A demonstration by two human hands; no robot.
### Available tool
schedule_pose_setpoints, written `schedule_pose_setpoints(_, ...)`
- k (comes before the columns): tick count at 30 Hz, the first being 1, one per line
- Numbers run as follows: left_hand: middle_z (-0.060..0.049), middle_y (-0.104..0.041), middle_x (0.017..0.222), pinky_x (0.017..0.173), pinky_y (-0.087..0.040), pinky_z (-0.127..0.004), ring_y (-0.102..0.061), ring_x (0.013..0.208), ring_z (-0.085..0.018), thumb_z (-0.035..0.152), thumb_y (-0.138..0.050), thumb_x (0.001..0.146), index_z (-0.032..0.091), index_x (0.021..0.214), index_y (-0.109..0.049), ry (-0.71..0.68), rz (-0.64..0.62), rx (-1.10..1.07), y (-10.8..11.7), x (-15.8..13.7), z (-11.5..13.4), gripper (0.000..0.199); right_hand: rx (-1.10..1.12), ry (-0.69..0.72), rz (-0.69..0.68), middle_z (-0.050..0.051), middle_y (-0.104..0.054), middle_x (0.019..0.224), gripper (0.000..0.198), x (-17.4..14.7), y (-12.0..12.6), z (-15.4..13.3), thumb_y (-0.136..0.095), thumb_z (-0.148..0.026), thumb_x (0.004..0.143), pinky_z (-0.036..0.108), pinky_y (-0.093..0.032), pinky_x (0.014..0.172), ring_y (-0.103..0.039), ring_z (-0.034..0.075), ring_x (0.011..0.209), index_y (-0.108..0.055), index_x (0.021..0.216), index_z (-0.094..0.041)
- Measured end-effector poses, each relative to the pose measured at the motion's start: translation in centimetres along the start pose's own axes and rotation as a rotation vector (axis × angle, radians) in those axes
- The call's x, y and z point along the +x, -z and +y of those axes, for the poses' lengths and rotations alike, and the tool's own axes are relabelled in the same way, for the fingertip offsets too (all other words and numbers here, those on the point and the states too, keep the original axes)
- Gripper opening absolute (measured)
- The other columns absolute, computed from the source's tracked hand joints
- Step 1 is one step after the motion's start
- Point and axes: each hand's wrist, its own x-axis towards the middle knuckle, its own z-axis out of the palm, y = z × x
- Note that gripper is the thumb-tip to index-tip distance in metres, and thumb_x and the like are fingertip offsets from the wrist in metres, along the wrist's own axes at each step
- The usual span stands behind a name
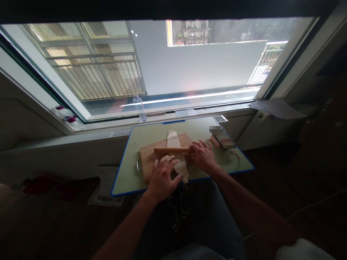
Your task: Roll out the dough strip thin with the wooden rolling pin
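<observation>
A wooden rolling pin [170,150] lies across a long pale sheet of dough [173,140] on a wooden cutting board [149,159]. My right hand [202,155] covers the pin's right end, its fingers over the wood and partly hiding it. Just in front of the pin, my left hand [163,175] rests with fingers spread, low over the board and beside the dough. Its thumb reaches towards the near part of the dough, which runs past the board's front edge. A metal handle [139,164] sticks out from the board's left side.
The board rests on a small green table [124,180] with a blue rim. A partly blurred phone-like object [223,138] stands at its right. Behind, the windowsill holds a clear bottle [139,109] and a keypad-like object [185,113]. Papers [278,107] lie to the right.
</observation>
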Motion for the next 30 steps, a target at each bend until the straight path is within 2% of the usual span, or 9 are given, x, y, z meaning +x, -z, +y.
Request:
schedule_pose_setpoints(4, -0.01, -0.062, 0.158, 0.132, -0.031, -0.066, -0.05, 0.151, -0.034, 0.043, -0.081, 0.089, 0.034, 0.145, -0.067, -0.137, 0.006, -0.001, -1.2, -1.7, 1.1, 0.058, 0.058, -0.067, 0.051, 0.005, -0.069, 0.15, 0.029, -0.5, -0.2, 0.9, -0.058, -0.032, 0.101, 0.055, -0.029, 0.123, -0.05, 0.03, 0.146, -0.073, 0.126, -0.031)
schedule_pose_setpoints(10, -0.01, -0.071, 0.13, 0.115, -0.047, -0.056, -0.061, 0.128, -0.033, 0.041, -0.08, 0.092, 0.036, 0.141, -0.071, -0.187, 0.034, 0.035, -2.0, -1.5, 1.5, 0.05, 0.125, -0.121, 0.099, 0.007, -0.076, 0.137, 0.028, -0.9, -0.6, 2.6, -0.063, -0.033, 0.098, 0.046, -0.038, 0.113, -0.059, 0.029, 0.134, -0.075, 0.123, -0.029)
schedule_pose_setpoints(16, -0.007, -0.075, 0.11, 0.096, -0.047, -0.05, -0.065, 0.11, -0.028, 0.044, -0.062, 0.105, 0.033, 0.13, -0.075, -0.239, 0.027, 0.108, -1.9, -1.7, 1.0, 0.03, 0.178, -0.149, 0.133, 0.006, -0.077, 0.134, 0.029, -1.4, -0.9, 3.1, -0.066, -0.038, 0.099, 0.044, -0.04, 0.113, -0.062, 0.029, 0.132, -0.075, 0.125, -0.029)
schedule_pose_setpoints(20, -0.005, -0.079, 0.098, 0.093, -0.044, -0.048, -0.068, 0.1, -0.025, 0.04, -0.052, 0.11, 0.031, 0.123, -0.076, -0.274, 0.034, 0.114, -1.5, -1.7, 0.7, 0.029, 0.195, -0.17, 0.129, 0.007, -0.077, 0.134, 0.03, -1.5, -1.0, 2.9, -0.066, -0.038, 0.099, 0.044, -0.041, 0.113, -0.063, 0.029, 0.131, -0.075, 0.126, -0.029)
schedule_pose_setpoints(26, -0.004, -0.08, 0.09, 0.09, -0.046, -0.045, -0.071, 0.089, -0.022, 0.036, -0.053, 0.109, 0.028, 0.112, -0.078, -0.181, 0.142, 0.028, -0.4, -1.8, 0.5, 0.027, 0.192, -0.166, 0.127, 0.008, -0.077, 0.133, 0.03, -1.8, -1.2, 2.6, -0.065, -0.036, 0.099, 0.045, -0.039, 0.113, -0.062, 0.03, 0.13, -0.075, 0.126, -0.028)
schedule_pose_setpoints(30, -0.004, -0.08, 0.09, 0.092, -0.049, -0.043, -0.072, 0.088, -0.022, 0.036, -0.056, 0.106, 0.028, 0.104, -0.08, -0.084, 0.235, 0.0, 0.8, -1.1, -0.8, 0.026, 0.174, -0.17, 0.129, 0.009, -0.077, 0.133, 0.031, -1.9, -1.3, 2.4, -0.065, -0.037, 0.1, 0.045, -0.039, 0.112, -0.062, 0.031, 0.129, -0.075, 0.128, -0.028)
